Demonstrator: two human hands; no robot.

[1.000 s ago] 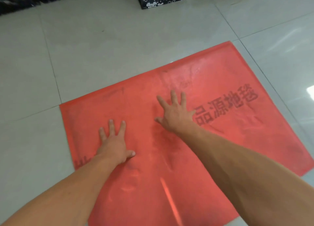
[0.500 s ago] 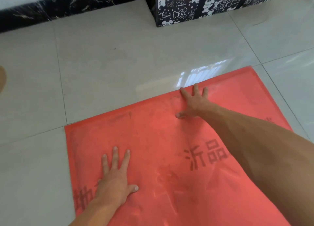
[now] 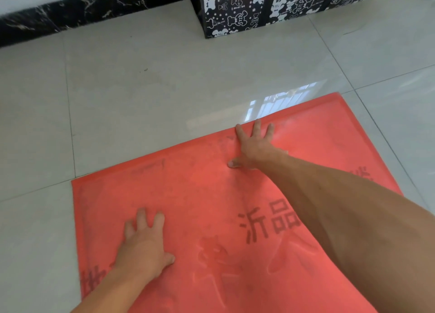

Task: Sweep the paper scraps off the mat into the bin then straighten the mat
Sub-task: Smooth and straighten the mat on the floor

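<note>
The right hand (image 3: 255, 149) has reached the mat's (image 3: 200, 195) far edge, both hands' fingers spread flat; uneven pushing could skew it.

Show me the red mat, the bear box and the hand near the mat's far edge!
red mat (image 3: 200, 195), head view, bare middle.
bear box (image 3: 235, 11), head view, front face.
right hand (image 3: 255, 149), head view, back of hand.

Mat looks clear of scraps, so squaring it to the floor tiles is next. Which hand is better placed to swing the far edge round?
Right. The right hand lies flat at the red mat's far edge, so it can likely drag that edge. The left hand presses nearer the left side, a possible pivot.
</note>
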